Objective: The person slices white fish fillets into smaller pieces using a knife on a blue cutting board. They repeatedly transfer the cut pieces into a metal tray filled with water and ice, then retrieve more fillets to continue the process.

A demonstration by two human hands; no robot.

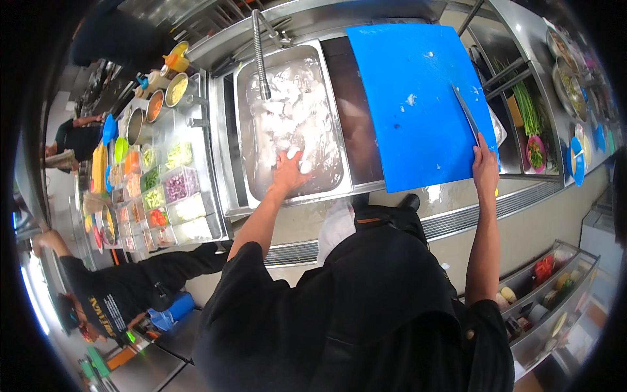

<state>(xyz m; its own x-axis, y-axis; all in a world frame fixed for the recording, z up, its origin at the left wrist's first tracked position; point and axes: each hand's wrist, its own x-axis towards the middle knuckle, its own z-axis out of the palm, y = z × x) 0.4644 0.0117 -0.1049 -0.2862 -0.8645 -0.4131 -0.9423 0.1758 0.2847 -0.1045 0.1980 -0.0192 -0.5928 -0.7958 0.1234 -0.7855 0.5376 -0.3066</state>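
My left hand [290, 172] reaches into a steel pan [345, 169] full of water, its fingers spread at several pale, whitish pieces [286, 110]; whether it grips one I cannot tell. A flexible spring faucet [260, 59] hangs over the pan. To the right lies a large blue cutting board [416, 142] with small pale scraps [410, 100] on it. At the board's right side my right hand [484, 159] holds a knife [465, 112] by its handle, the blade lying along the board and pointing away from me.
Left of the pan stand containers of chopped vegetables [181, 183] and steel pots [156, 105]. A co-worker [112, 299] is at the lower left, another person [81, 137] farther off. Green onions [526, 110] lie on a right-hand shelf; a divided bin [548, 294] is at the lower right.
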